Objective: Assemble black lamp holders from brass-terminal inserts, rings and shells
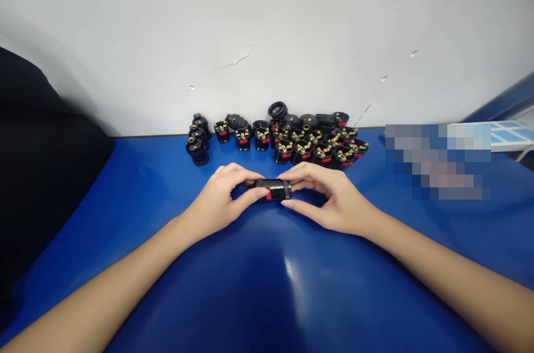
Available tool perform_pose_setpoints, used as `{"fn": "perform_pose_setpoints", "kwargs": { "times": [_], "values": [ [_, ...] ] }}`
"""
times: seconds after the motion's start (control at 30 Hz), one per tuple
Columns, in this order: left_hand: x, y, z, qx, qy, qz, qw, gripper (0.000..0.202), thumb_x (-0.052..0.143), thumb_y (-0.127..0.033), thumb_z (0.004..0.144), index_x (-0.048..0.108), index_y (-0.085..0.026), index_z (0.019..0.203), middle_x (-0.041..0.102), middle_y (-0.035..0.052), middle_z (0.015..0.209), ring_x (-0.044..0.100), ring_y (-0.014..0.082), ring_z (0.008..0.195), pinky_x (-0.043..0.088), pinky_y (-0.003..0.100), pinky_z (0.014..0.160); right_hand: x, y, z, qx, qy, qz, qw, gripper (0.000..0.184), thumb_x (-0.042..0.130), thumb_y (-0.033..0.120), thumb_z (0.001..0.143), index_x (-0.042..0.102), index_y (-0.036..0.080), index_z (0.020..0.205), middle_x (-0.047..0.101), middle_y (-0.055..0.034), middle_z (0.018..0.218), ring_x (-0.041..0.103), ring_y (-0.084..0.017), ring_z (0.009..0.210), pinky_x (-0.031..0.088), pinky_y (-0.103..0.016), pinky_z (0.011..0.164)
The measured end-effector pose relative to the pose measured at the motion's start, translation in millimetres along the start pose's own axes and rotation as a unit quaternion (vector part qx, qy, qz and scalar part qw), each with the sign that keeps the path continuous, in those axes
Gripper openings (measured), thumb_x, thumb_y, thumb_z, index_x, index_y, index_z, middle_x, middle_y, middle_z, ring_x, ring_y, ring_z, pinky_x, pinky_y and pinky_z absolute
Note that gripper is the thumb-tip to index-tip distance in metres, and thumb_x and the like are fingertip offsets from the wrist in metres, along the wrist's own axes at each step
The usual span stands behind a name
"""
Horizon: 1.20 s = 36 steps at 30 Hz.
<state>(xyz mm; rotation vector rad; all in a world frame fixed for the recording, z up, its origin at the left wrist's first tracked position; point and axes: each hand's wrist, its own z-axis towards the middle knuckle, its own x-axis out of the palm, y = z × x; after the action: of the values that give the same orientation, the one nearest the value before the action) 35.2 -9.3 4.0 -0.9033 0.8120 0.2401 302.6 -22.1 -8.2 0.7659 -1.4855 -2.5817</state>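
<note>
A black cylindrical lamp holder (pixel 276 189) lies sideways between my two hands, above the blue tabletop. My left hand (pixel 227 194) pinches its left end, with the thumb beside a small red part. My right hand (pixel 327 194) curves round the other end, which carries a dark grey ring. Its fingertips rest at the top of that ring and the thumb is just below. Behind my hands stand several black lamp holder bodies (pixel 302 151) with red pieces and brass contacts showing in their open tops.
Domed black caps (pixel 197 151) with brass centres stand in a row at the back left. Near the wall (pixel 267 36) are a dark ribbed bundle (pixel 237 122) and an open black ring-shaped cap (pixel 277 110). A blurred patch (pixel 438 161) covers something on the right. Black cloth (pixel 41 164) borders the left.
</note>
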Motion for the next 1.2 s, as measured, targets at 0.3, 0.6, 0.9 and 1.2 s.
{"fn": "perform_pose_setpoints", "kwargs": {
  "times": [0.3,0.6,0.9,1.2],
  "values": [
    [-0.3,4.2,-2.5,0.073,-0.059,0.034,0.995,0.029,0.082,-0.036,0.096,0.080,-0.019,0.119,0.076,0.0066,0.100,0.069,0.0215,0.097,0.056,0.037,0.090,2.1,0.2,-3.3,0.014,-0.004,0.005,1.000,0.034,0.086,0.026,0.092,0.074,0.021,0.123,0.078,-0.0091,0.117,0.082,-0.024,0.105,0.071,-0.041,0.099],
    [-4.0,0.9,-1.5,0.073,-0.019,0.036,0.997,0.033,0.079,-0.033,0.098,0.077,-0.017,0.126,0.078,0.0083,0.104,0.071,0.0227,0.100,0.058,0.038,0.093,2.6,-2.4,-0.6,0.003,-0.004,0.029,1.000,0.031,0.087,0.025,0.092,0.075,0.021,0.120,0.075,-0.0094,0.117,0.080,-0.024,0.108,0.070,-0.042,0.101],
    [-3.8,3.2,-1.2,0.124,-0.028,0.016,0.992,0.029,0.079,-0.032,0.098,0.075,-0.015,0.121,0.083,0.0081,0.104,0.069,0.0211,0.095,0.057,0.037,0.094,3.4,-2.0,-2.5,0.037,-0.001,0.067,0.997,0.038,0.090,0.026,0.089,0.074,0.021,0.122,0.080,-0.0072,0.117,0.082,-0.023,0.107,0.069,-0.041,0.103],
    [-3.7,4.3,-1.8,0.193,-0.066,0.068,0.976,0.035,0.080,-0.032,0.098,0.070,-0.017,0.128,0.080,0.0065,0.098,0.067,0.0230,0.097,0.056,0.040,0.092,5.6,-0.4,-1.7,0.066,-0.016,0.120,0.990,0.041,0.093,0.023,0.085,0.073,0.022,0.120,0.082,-0.0052,0.112,0.084,-0.020,0.099,0.070,-0.037,0.099]
  ]
}}
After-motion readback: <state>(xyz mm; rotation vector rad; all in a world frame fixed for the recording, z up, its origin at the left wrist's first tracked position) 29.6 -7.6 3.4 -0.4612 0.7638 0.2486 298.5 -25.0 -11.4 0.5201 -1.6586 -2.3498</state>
